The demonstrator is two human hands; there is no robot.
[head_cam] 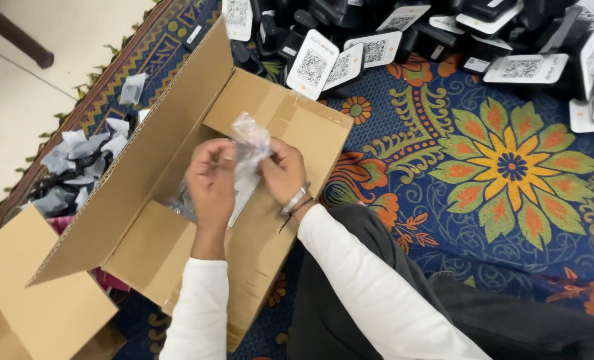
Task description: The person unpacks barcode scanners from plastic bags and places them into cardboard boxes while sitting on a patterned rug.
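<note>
The left hand is curled shut, its fingertips pinching the left side of a small clear plastic bag; the right hand, with a metal bangle at the wrist, is likewise closed, gripping the bag's right side. The two hands sit just apart with the crumpled top of the bag standing up between them and its flat lower part hanging down between the palms. What the bag contains cannot be made out. The hands hold it above the open cardboard box, over the middle of the box, whose long flaps stand spread toward the far left and the near right. The box rests on a patterned carpet. Along the carpet's far edge lies a heap of black devices with white labels; by its left edge, a scatter of emptied plastic wrappers.
</note>
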